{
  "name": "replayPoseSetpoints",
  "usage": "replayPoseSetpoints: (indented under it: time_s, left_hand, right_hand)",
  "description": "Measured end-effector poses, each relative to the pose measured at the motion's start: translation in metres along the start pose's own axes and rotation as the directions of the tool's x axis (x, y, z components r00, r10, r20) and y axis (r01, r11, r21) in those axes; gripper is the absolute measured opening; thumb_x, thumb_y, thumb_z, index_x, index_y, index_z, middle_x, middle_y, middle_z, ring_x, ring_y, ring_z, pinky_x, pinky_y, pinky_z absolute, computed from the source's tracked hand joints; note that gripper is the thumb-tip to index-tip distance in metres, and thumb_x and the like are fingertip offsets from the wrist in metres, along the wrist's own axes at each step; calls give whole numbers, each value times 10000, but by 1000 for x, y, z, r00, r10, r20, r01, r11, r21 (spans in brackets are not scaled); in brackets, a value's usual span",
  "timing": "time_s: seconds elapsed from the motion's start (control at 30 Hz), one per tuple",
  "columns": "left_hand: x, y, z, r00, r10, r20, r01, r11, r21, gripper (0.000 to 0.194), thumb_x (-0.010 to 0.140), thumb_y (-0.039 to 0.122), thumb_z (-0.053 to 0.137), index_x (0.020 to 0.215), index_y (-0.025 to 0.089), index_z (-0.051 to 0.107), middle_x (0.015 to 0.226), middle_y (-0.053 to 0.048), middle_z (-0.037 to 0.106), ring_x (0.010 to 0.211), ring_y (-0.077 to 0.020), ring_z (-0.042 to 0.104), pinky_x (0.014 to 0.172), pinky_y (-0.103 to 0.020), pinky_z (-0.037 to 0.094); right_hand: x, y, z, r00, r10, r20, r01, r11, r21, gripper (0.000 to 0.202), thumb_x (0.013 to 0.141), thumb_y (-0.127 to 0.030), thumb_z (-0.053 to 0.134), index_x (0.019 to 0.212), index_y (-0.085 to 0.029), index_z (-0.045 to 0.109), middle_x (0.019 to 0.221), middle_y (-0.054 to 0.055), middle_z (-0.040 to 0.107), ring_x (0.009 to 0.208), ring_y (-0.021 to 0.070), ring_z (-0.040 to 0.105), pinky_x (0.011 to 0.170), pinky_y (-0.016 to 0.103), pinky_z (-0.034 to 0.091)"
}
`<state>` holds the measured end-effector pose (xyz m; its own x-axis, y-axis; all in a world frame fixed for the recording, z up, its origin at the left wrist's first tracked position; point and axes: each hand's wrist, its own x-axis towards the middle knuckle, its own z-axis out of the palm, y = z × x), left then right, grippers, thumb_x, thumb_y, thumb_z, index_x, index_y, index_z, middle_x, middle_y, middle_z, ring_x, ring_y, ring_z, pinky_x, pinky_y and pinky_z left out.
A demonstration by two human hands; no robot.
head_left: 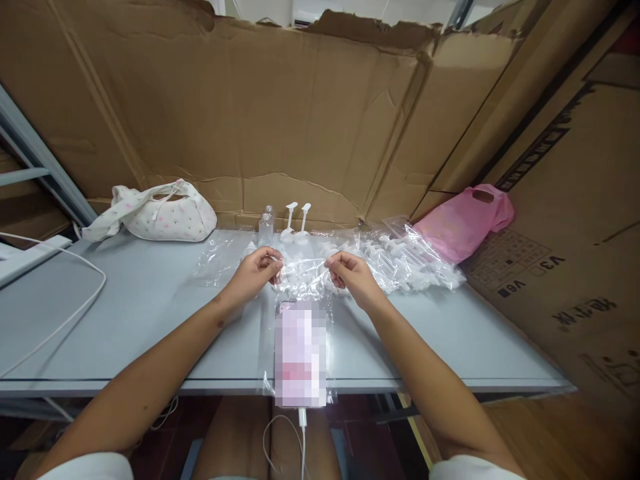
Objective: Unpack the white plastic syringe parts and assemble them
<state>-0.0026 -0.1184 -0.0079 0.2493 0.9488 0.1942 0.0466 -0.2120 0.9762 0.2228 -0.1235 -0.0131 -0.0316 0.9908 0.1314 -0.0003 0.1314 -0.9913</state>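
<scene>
Plastic bag [304, 268] pinched between both hands [257, 270] [351, 272]; clear bags [435, 257] at right hold white parts [397, 248].

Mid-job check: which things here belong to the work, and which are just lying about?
Likely in the work:
clear bag, held by left hand and right hand
white pumps
clear bottles
bagged white parts

Apparently just lying about:
patterned bag
pink bag
phone
charging cable
</scene>
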Motion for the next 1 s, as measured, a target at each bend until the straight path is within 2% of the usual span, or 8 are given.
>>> replayPoseSetpoints:
  time_s: [0.1, 0.2, 0.3, 0.37, 0.5, 0.7, 0.93, 1.0]
  left_hand:
    - [2, 1, -4, 997, 45, -61, -43, 999, 30, 268, 773, 355, 655, 954, 181, 563, 612, 42, 560, 571, -109, 555, 596, -250, 434]
    - [2, 2, -5, 999, 40, -22, -39, 998, 45, 303, 772, 381, 656, 983, 179, 573, 634, 26, 591, 595, -120, 573, 621, -266, 451]
    - [2, 0, -5, 999, -19, 49, 16, 998, 62, 259, 751, 387, 674, 856, 171, 579, 640, 1, 613, 598, -129, 589, 623, -278, 469]
    - [3, -2, -5, 998, -34, 49, 32, 998, 52, 249, 741, 385, 681, 791, 173, 561, 638, -2, 616, 594, -131, 596, 617, -280, 478]
    - [3, -4, -4, 1000, -3, 28, 3, 1000, 31, 241, 742, 378, 676, 761, 177, 544, 652, 0, 624, 606, -126, 599, 625, -275, 489]
    - [3, 0, -4, 997, 49, -64, -50, 999, -21, 218, 793, 357, 615, 774, 191, 475, 642, 18, 599, 580, -111, 553, 599, -258, 455]
    - [4, -5, -5, 961, 220, -164, -200, 971, 133, 143, 829, 329, 573, 822, 204, 503, 660, 36, 514, 601, -104, 496, 590, -235, 402]
    - [4, -4, -7, 963, 213, -164, -196, 974, 116, 197, 819, 367, 595, 912, 209, 521, 691, 32, 535, 630, -114, 522, 626, -249, 420]
  right_hand:
    - [0, -1, -2, 999, -36, -13, 36, 999, -10, 342, 633, -479, 741, 641, -181, 573, 489, -52, 507, 398, 62, 411, 405, 215, 293]
    - [0, -2, -3, 997, -71, -32, 71, 997, -3, 336, 646, -479, 735, 643, -186, 570, 490, -51, 510, 408, 67, 417, 415, 223, 308]
    - [1, -2, -4, 991, -100, -89, 103, 994, 24, 347, 648, -501, 733, 682, -188, 585, 492, -54, 506, 413, 70, 420, 420, 226, 312]
    - [2, -1, -5, 990, -107, -97, 111, 993, 43, 368, 671, -537, 707, 742, -191, 602, 501, -56, 506, 411, 71, 415, 419, 227, 305]
    - [1, -1, -4, 996, -78, -33, 79, 997, 19, 372, 686, -547, 697, 743, -198, 583, 510, -52, 512, 419, 74, 418, 417, 225, 275]
    - [-5, -5, -2, 984, -7, 176, 28, 993, -119, 395, 705, -545, 680, 629, -180, 549, 531, -29, 549, 450, 73, 455, 439, 217, 284]
    - [-2, -3, -4, 994, -51, 99, 64, 989, -130, 400, 682, -550, 698, 617, -182, 555, 516, -39, 530, 445, 79, 459, 458, 232, 342]
    - [-1, -3, -5, 996, -55, 76, 63, 992, -108, 405, 672, -557, 704, 619, -187, 549, 514, -38, 527, 446, 81, 457, 455, 233, 345]
